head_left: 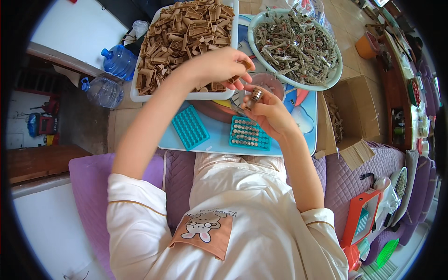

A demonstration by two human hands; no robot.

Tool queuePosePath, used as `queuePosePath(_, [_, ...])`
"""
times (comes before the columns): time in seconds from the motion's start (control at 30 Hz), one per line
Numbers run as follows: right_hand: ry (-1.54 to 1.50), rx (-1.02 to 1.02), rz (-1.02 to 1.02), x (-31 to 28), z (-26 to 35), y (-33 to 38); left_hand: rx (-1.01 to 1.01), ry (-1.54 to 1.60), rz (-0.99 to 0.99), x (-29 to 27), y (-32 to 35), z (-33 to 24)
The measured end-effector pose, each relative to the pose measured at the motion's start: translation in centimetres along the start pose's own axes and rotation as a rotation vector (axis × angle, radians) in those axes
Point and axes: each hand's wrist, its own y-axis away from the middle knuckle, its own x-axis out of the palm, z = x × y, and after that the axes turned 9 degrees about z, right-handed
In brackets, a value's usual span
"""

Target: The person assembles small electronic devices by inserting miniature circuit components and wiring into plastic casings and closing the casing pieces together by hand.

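A shiny ribbed metal piece [256, 95] sits upright between the thumb and fingers of the right hand [272, 113], which pinches it above the near part of the worktop [298, 140]. Just beside it, the left hand [217, 66] is bent down at the wrist, its fingers curled around a brown piece [242, 70]. Behind the hands stands a pink bowl [276, 86], partly hidden. Nearer the person lie two teal trays: the left one [191, 127] shows rows of hollows, the right one [264, 143] carries rows of small round silvery discs [245, 131]. Beyond, a white bin [186, 96] is heaped with brown parts [186, 32], and a pale green basin [305, 87] with thin metallic parts [296, 49]. To the right, an open cardboard box [361, 105] stands near a purple quilted seat [357, 175].
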Motion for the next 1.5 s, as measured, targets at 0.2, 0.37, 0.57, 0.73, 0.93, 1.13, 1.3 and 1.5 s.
queuePosePath(0.2, [-0.097,0.068,-0.101,-2.4,0.9,3.6,0.211,0.324,-0.340,5.8,3.1,8.0])
queuePosePath(0.37, [-0.150,0.069,-0.176,-2.7,0.8,5.9,0.147,0.138,-0.858,11.1,2.0,18.5])
queuePosePath(0.57, [-0.040,0.023,-0.140,-2.2,0.5,7.1,-0.034,-0.634,-0.958,10.5,-0.7,21.5])
queuePosePath(0.73, [0.075,-0.015,-0.164,-1.0,0.5,7.9,0.002,-0.815,-0.986,9.2,-1.8,20.2])
queuePosePath(0.93, [0.037,-0.025,-0.079,0.5,0.8,9.2,-0.099,-0.665,-0.916,8.9,-0.8,19.9])
queuePosePath(1.13, [0.248,-0.049,-0.152,3.1,-0.3,9.7,0.383,0.424,-0.345,13.8,4.0,11.2])
queuePosePath(1.3, [0.306,-0.059,-0.190,5.0,-2.1,8.5,0.530,0.860,-0.046,15.8,5.6,8.2])
queuePosePath(1.5, [0.373,-0.051,-0.191,5.9,-2.6,8.6,0.506,1.068,-0.060,15.9,6.0,8.4])
